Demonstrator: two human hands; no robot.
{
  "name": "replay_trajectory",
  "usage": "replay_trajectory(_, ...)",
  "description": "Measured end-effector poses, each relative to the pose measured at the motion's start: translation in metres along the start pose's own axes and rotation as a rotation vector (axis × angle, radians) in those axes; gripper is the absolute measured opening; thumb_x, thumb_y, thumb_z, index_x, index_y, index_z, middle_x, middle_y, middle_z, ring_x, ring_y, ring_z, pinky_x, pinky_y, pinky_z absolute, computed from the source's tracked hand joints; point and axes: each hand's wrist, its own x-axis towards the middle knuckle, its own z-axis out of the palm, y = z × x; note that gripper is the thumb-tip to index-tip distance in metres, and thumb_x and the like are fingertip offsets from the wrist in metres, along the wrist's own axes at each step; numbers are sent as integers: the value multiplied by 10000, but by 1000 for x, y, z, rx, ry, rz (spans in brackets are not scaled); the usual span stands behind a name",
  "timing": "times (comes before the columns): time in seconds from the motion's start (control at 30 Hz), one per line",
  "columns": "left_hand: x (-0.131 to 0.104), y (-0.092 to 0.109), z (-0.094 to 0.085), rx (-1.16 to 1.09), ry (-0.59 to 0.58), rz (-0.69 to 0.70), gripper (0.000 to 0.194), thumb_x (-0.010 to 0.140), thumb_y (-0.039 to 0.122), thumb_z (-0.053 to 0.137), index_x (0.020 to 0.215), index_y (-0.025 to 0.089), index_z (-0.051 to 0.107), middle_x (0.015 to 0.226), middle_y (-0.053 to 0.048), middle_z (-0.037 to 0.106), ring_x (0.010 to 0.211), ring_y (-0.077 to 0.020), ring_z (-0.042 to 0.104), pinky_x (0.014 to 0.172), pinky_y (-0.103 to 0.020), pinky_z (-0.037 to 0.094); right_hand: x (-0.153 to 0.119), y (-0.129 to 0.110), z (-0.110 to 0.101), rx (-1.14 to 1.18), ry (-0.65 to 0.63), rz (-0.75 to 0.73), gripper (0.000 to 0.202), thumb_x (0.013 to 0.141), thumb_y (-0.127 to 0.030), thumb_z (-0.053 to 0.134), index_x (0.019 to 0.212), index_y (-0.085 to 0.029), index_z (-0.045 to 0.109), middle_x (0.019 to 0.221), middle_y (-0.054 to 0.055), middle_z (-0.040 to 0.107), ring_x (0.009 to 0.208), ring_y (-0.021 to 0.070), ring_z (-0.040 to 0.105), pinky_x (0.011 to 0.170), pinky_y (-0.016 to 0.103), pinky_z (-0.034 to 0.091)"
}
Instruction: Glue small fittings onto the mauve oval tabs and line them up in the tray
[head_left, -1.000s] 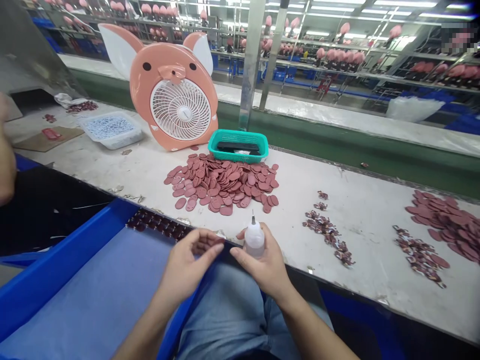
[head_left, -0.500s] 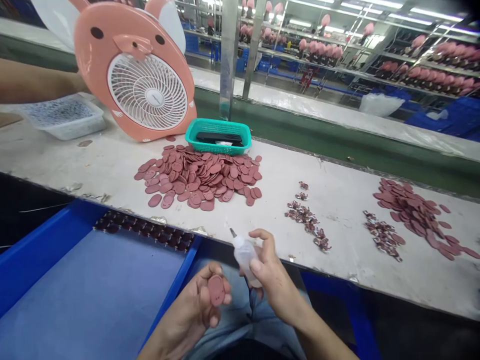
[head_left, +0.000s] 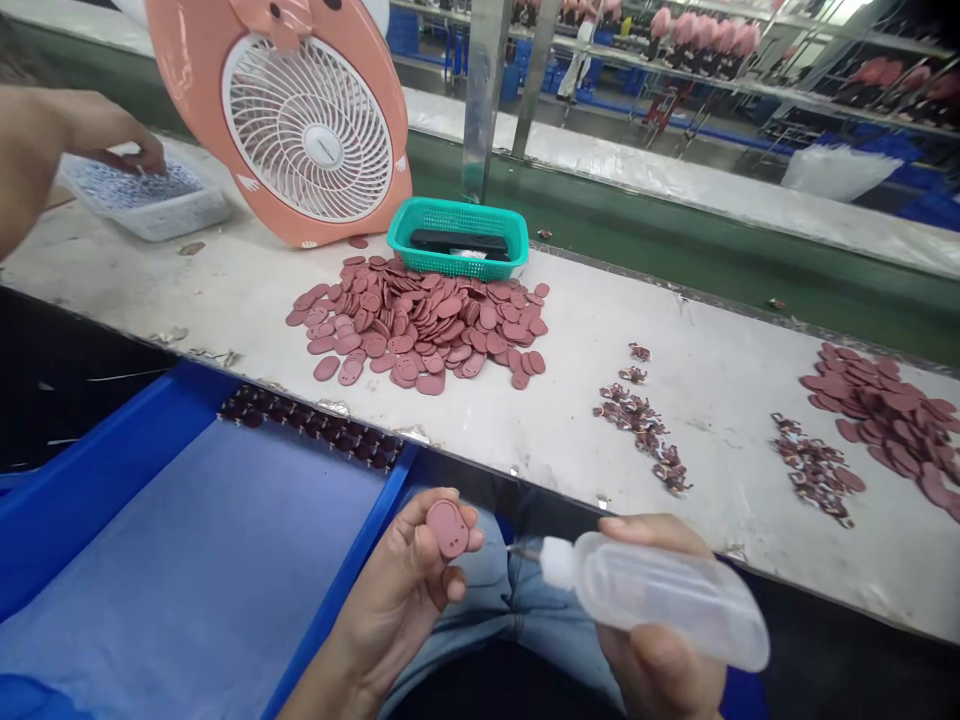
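Reddish-brown in colour and oval in outline, a small disc (head_left: pixel 448 530) is held above the lap, in front of the near edge of the bench (head_left: pixel 570 440), between the thumb and fingers of the left hand (head_left: pixel 397 590). It is pinched near its border, presumably so that the broad face, marked by small dark spots, is left uncovered. A translucent squeeze bottle (head_left: pixel 667 600) is gripped in the right hand (head_left: pixel 652 680), with fingers above and thumb below. The bottle is laid nearly on its side and its thin nozzle (head_left: pixel 525 552) is directed towards the disc, with a gap between them; by this hold the tip is probably made easier to aim. Similar discs are heaped in a central pile (head_left: pixel 427 325), seemingly placed for short reaches, beside a green basket (head_left: pixel 450 265) containing dark items. Small brown pieces (head_left: pixel 645 430) are grouped to the right of the pile, and a second group (head_left: pixel 814 470) is set beside another disc pile (head_left: pixel 885 410). Dark pieces (head_left: pixel 315 425) are lined up at the far side of a blue bin (head_left: pixel 351 560), perhaps for orderly spacing. Behind the central pile a pink fan (head_left: pixel 289 205) is stood; a co-worker's hand (head_left: pixel 112 130) is seen over a white tray (head_left: pixel 172 220).
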Motion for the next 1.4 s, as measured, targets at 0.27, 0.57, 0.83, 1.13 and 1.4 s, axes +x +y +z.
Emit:
replay_trajectory(0.27,-1,-2,4,52,21,26,409,526,408,951,856,232,787,787,23,781,700,-118,719,466,-130,509,6,-13,21,-59,-20,-106,400,863,-588,673,1092,-261,683,618,-7,612,422,129,530,396,249,429)
replay_trajectory(0.57,-1,-1,4,76,45,16,405,504,405,961,826,226,793,768,15,787,701,-127,721,460,-128,510,6,-11,19,-71,-101,-97,372,888,-541,657,1127,-256,661,625,-19,611,416,128,542,405,237,453)
replay_trajectory(0.83,-4,0,5,83,48,12,401,504,411,959,823,232,795,777,12,792,701,-125,723,452,-124,501,2,-9,17,-103,-112,-97,344,901,-525,638,1150,-289,652,652,-20,653,455,152,599,443,253,510)
replay_trajectory(1.13,-5,-1,1,77,51,20,396,522,396,954,840,222,794,792,-8,787,696,-140,720,452,-136,505,7,-17,21,-71,-62,-94,350,863,-528,663,1122,-293,662,580,-15,605,370,154,530,350,265,441)
replay_trajectory(1.4,-6,1,4,93,66,7,390,513,413,955,823,237,796,780,-1,771,712,-133,704,458,-135,491,6,-16,21,-52,-90,-53,308,868,-488,692,1107,-293,683,651,-16,656,429,143,557,408,253,481)
